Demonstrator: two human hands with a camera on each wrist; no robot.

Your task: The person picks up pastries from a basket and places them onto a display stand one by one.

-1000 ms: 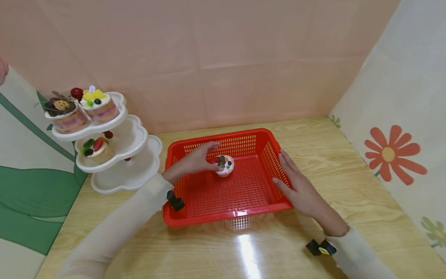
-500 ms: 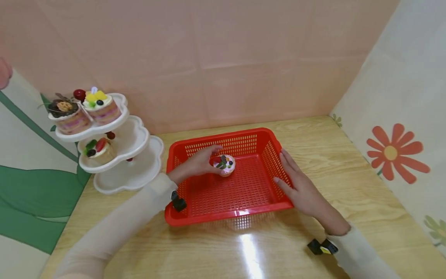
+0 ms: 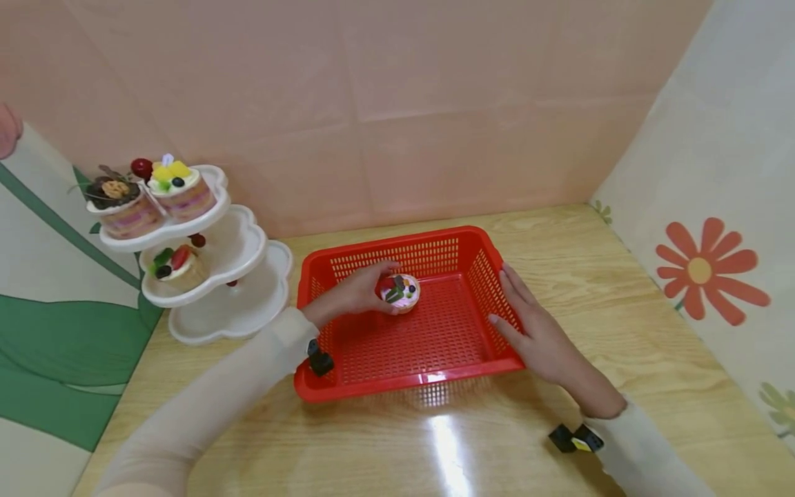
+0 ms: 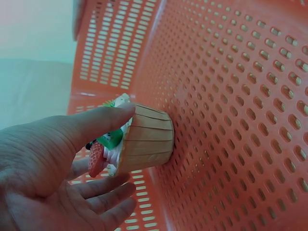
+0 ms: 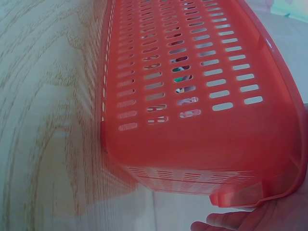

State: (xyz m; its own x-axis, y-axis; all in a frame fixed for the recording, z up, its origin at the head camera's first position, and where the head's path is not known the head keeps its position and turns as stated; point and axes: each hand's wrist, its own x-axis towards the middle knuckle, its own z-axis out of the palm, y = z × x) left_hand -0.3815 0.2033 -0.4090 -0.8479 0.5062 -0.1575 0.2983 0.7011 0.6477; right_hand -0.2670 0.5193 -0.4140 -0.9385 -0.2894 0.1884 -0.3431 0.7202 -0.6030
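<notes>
A toy cupcake (image 3: 400, 293) with a pleated pale cup and fruit-like topping stands on the floor of a red basket (image 3: 428, 376). My left hand (image 3: 357, 290) reaches over the basket's left side and holds the cupcake (image 4: 149, 139) near its top. In the left wrist view the thumb lies along the rim, with the other fingers on the opposite side. At the basket's right end my right hand (image 3: 537, 338) rests on the rim, its fingers straight and its thumb over the inner side. Only part of the right hand (image 5: 260, 219) shows in its own wrist view.
A white three-tier stand (image 3: 230, 310) is at the left. Its top tier bears a chocolate-topped cake (image 3: 127, 207) and a yellow-fruit cake (image 3: 180, 193); a strawberry-topped tart (image 3: 180, 268) sits on the middle tier. Behind the wooden table (image 3: 348, 449) rises a pink wall covering (image 3: 435, 138).
My left hand has shifted slightly to the right and settled closer about the cupcake. The right hand stays on the basket's end. The whole head view has moved a little.
</notes>
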